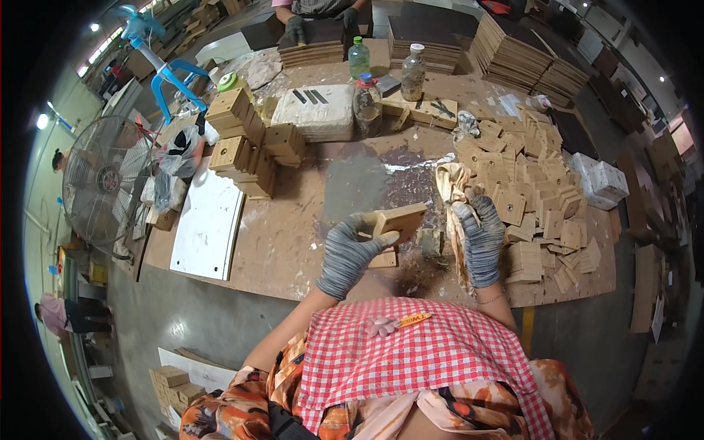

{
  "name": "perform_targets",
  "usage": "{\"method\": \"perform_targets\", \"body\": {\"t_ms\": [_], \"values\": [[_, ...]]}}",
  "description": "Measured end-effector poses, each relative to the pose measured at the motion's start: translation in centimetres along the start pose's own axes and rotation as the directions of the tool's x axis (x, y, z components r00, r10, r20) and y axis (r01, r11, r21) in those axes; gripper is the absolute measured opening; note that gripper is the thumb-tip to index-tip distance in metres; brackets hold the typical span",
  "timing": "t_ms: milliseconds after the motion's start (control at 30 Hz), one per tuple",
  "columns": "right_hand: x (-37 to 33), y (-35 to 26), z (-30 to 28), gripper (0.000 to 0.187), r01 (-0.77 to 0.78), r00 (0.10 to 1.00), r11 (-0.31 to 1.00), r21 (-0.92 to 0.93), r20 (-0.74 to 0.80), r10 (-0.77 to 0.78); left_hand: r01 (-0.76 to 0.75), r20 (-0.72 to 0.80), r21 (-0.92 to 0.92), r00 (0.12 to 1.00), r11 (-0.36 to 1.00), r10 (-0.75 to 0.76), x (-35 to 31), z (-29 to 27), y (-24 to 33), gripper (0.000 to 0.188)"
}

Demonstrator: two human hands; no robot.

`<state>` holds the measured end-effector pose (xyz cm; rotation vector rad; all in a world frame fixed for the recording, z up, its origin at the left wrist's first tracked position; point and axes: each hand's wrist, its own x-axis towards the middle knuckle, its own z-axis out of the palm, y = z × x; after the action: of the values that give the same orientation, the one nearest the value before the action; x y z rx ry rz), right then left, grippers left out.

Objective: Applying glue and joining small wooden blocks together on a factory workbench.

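Observation:
Gloved in grey knit, my left hand (350,249) grips a small wooden block (400,220), tilted, with its edge toward me. My right hand (480,236), in a matching glove, is closed on a stained cream cloth (453,192) that hangs down beside it. Cloth and block are apart. Below the held block, another wooden piece (384,257) lies near the table's front edge. A small dark block (432,242) sits between my hands. To the right of my right hand spreads a heap of loose wooden blocks (539,176).
Stacked wooden blocks (246,158) stand left of centre, beside a white panel (207,224). Bottles (367,110) and a wrapped package (314,114) stand farther back. A caged fan (108,178) is at the left. Across the table, another person's gloved hand (295,31) rests on stacked boards (312,53).

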<state>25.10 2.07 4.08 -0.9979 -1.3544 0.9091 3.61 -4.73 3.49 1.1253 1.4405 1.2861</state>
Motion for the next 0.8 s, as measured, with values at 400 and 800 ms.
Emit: {"method": "perform_targets", "body": {"t_ms": [400,800], "values": [[-1.9,-3.0,4.0,0.022,0.195,0.914,0.949,-0.247,0.396,-0.084,-0.392,0.070,0.384,0.915,0.836,0.396,0.1,-0.1,0.2,0.023],[-1.4,-1.1,3.4,0.020,0.091,0.929,0.974,-0.206,0.371,-0.008,-0.419,0.081,0.491,0.895,0.764,0.438,-0.1,-0.1,0.9,0.026]]}}
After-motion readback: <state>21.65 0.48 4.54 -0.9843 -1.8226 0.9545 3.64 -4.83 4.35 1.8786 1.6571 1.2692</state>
